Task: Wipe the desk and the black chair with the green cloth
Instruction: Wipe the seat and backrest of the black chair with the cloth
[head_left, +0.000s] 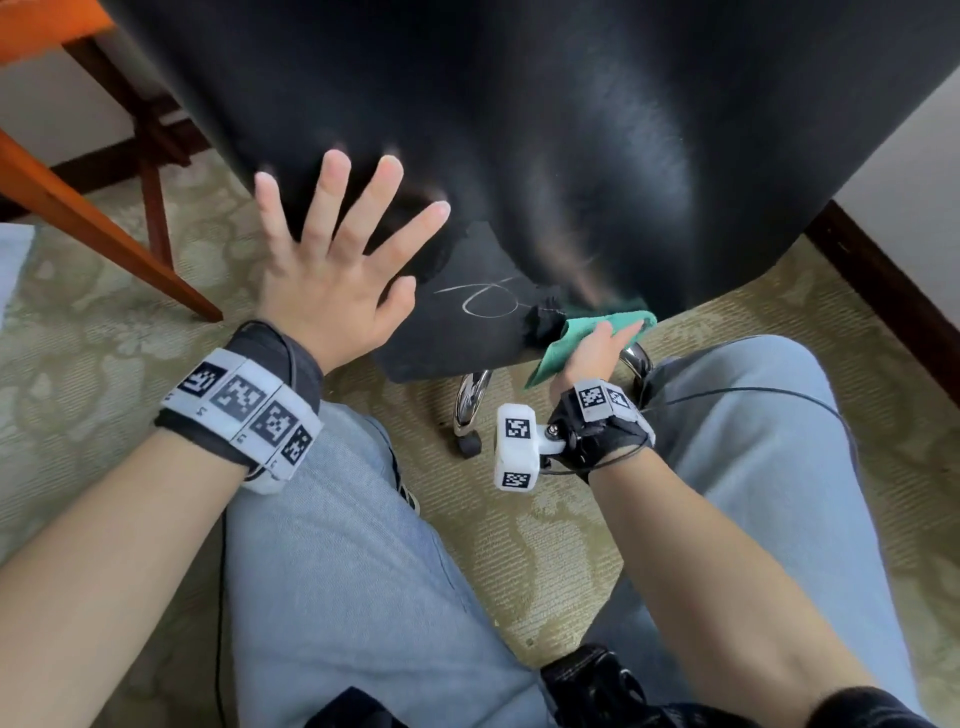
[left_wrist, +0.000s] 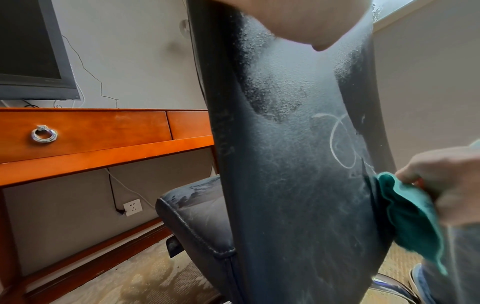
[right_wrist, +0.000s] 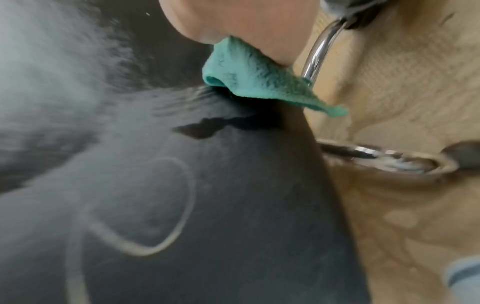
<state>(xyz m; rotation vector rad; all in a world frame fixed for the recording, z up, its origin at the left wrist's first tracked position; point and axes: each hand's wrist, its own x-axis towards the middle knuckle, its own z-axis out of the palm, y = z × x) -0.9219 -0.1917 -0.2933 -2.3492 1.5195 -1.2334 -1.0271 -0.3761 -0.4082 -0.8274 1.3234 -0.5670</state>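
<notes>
Two hands are at work, one to each side of the one black chair (head_left: 545, 130). Nearest, two knees in pale jeans (head_left: 332, 545) frame the head view, above one patterned carpet (head_left: 545, 519). Each wrist carries one band of square black-and-white markers. The right hand (head_left: 597, 356) grips the one green cloth (head_left: 582, 338), thumb and fingers curled round a bunched part of it, and holds it against the lower right edge of the chair's backrest; a loose corner of the cloth hangs off below the hand. The left hand (head_left: 332, 260) is spread flat with all five fingers straight, grasping nothing, palm toward the back of the backrest near its left edge; whether it presses the surface I cannot tell. Between the two hands one pale looping scratch (head_left: 488, 301) marks the black cover, and one torn patch shows just beside the cloth. Below, two chrome legs (head_left: 470, 400) of the chair's base are visible, one ending in a black castor. Farther off to the left stands one orange wooden desk (left_wrist: 103, 131) with one ring handle (left_wrist: 44, 134) on its drawer front, one dark monitor (left_wrist: 31, 51) above it and one white wall socket (left_wrist: 133, 206) beneath.
</notes>
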